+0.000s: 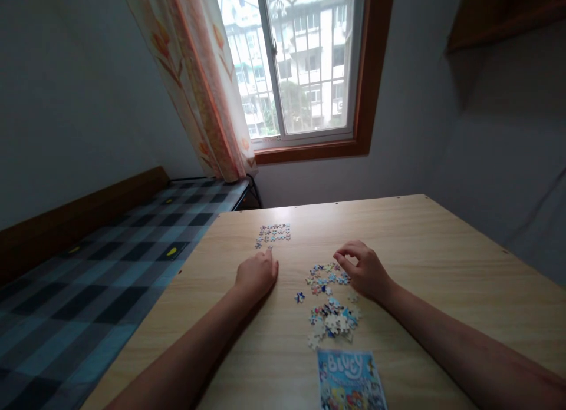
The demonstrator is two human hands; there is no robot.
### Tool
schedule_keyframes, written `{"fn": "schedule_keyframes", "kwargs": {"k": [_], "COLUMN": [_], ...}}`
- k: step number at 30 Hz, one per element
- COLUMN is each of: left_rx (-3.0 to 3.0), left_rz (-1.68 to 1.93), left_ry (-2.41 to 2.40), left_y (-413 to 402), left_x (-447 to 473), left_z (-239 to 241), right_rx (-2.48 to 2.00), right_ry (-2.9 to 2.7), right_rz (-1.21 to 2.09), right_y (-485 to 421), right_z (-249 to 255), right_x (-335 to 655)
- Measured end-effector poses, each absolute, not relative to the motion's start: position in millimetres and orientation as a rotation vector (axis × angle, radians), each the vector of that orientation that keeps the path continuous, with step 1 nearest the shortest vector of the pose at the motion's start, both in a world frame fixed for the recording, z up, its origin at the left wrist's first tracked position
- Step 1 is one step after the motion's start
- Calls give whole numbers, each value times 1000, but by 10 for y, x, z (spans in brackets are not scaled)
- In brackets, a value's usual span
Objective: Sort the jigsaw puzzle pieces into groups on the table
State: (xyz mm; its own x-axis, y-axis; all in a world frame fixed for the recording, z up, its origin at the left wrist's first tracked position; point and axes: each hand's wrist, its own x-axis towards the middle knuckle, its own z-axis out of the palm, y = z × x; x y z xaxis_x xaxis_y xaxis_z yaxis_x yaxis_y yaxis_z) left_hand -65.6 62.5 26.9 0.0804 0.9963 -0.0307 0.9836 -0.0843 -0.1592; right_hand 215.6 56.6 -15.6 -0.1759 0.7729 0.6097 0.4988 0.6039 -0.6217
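My left hand [259,271] rests on the table with its fingers curled together, its fingertips at a small jigsaw piece [270,247]. Just beyond it lies a partly filled rectangle of jigsaw pieces [275,232], set in rows. My right hand [365,270] is held at the right edge of a scatter of loose jigsaw pieces [325,275], thumb and forefinger closed in a pinch. Whatever may be between those fingertips is too small to make out. Nearer to me is a denser heap of pieces [333,321], some with pale backs up.
A blue picture sheet [351,380] marked "Bluey" lies at the front of the wooden table [442,268]. A few dark blue pieces [299,297] sit apart on the left. A bed with checked cover [110,263] adjoins the left; a curtained window [309,62] is behind.
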Motion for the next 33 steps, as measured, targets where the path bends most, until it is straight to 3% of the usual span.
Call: {"fn": "schedule_keyframes", "kwargs": {"k": [33], "left_rx": [-2204], "left_rz": [94], "left_ry": [-2093], "left_y": [723], "left_x": [-728], "left_z": [162], "right_rx": [-1056], "right_ry": [-1826], "right_rz": [327], "right_y": [555], "right_z": [-160], "right_x": [2162]}}
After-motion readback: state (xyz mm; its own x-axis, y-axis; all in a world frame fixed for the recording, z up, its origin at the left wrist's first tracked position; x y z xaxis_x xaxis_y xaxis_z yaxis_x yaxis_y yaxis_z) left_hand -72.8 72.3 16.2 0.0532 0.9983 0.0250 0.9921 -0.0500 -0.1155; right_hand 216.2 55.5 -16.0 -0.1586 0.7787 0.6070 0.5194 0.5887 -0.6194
